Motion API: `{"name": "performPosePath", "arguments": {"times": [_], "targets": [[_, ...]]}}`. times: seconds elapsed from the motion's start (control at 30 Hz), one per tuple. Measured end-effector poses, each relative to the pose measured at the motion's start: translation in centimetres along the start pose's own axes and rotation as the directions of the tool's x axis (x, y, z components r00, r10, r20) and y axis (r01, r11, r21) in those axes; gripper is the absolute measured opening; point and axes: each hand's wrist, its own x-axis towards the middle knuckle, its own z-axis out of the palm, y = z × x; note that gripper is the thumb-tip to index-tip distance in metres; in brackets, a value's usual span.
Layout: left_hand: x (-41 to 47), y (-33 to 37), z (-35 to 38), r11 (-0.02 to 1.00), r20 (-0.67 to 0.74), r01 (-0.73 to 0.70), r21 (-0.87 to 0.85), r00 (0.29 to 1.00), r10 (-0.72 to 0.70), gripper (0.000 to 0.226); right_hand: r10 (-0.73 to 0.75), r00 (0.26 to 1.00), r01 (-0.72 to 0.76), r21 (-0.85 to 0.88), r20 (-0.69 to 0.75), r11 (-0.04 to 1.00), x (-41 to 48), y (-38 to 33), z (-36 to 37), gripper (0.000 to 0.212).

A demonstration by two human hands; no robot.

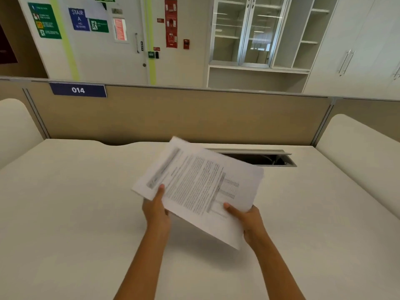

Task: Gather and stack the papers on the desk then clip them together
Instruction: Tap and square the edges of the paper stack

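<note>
A loose stack of white printed papers [199,182] is held above the middle of the cream desk [65,202], tilted and fanned so the sheets' edges do not line up. My left hand [156,210] grips the stack's near left edge, thumb on top. At the near right edge my right hand [246,219] holds it the same way, thumb on the top sheet. The print is blurred. No clip is visible.
An open cable hatch [264,158] is set into the desk behind the papers, to the right. A tan partition [194,118] with a blue "014" label [78,90] closes the far side. Rounded white side panels [357,139] stand at both ends.
</note>
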Motion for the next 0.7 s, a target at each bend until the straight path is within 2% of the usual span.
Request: {"name": "performPosePath", "arguments": {"times": [0.03, 0.1, 0.17, 0.23, 0.3, 0.4, 0.43, 0.47, 0.57, 0.7], "targets": [[1.1, 0.3, -1.2, 0.997, -0.044, -0.010, 0.071, 0.999, 0.014, 0.047, 0.045, 0.999, -0.044, -0.073, 0.013, 0.996, 0.2, 0.3, -0.8, 0.077], [2.6, 0.7, -3.5, 0.952, -0.056, 0.015, 0.305, 0.998, 0.002, 0.052, 0.096, 0.995, -0.100, -0.256, -0.028, 0.962, 0.8, 0.8, -1.8, 0.081], [2.9, 0.6, -5.3, 0.867, -0.034, 0.082, 0.492, 0.997, -0.075, 0.056, 0.092, 0.980, -0.167, -0.467, -0.178, 0.868, 1.5, 1.5, -2.3, 0.077], [2.6, 0.5, -6.4, 0.792, 0.000, 0.066, 0.607, 0.997, -0.083, 0.059, 0.078, 0.948, -0.251, -0.578, -0.308, 0.776, 2.2, 2.0, -2.4, 0.082], [2.3, 0.6, -6.5, 0.662, 0.043, -0.021, 0.749, 0.999, -0.017, 0.058, 0.065, 0.932, -0.283, -0.601, -0.358, 0.747, 2.5, 2.3, -2.3, 0.082], [2.3, 1.1, -5.6, 0.319, 0.125, -0.137, 0.938, 0.990, 0.059, 0.042, 0.041, 0.922, -0.293, -0.623, -0.385, 0.725, 2.5, 2.5, -2.3, 0.063], [2.4, 1.2, -5.4, 0.219, 0.160, -0.172, 0.961, 0.985, 0.068, 0.034, 0.040, 0.925, -0.297, -0.650, -0.379, 0.699, 2.5, 2.4, -2.3, 0.059], [2.6, 1.3, -5.2, 0.148, 0.181, -0.190, 0.971, 0.981, 0.069, 0.035, 0.041, 0.930, -0.297, -0.680, -0.366, 0.671, 2.5, 2.3, -2.3, 0.056], [4.1, 1.7, -5.1, 0.023, 0.133, -0.135, 0.991, 0.989, 0.071, 0.056, 0.089, 0.944, -0.300, -0.715, -0.317, 0.632, 2.7, 1.9, -2.6, 0.057], [6.2, 1.9, -4.4, -0.034, 0.059, -0.058, 0.998, 0.998, 0.016, 0.054, 0.171, 0.927, -0.337, -0.542, -0.334, 0.770, 3.0, 1.6, -3.4, 0.059]]}}
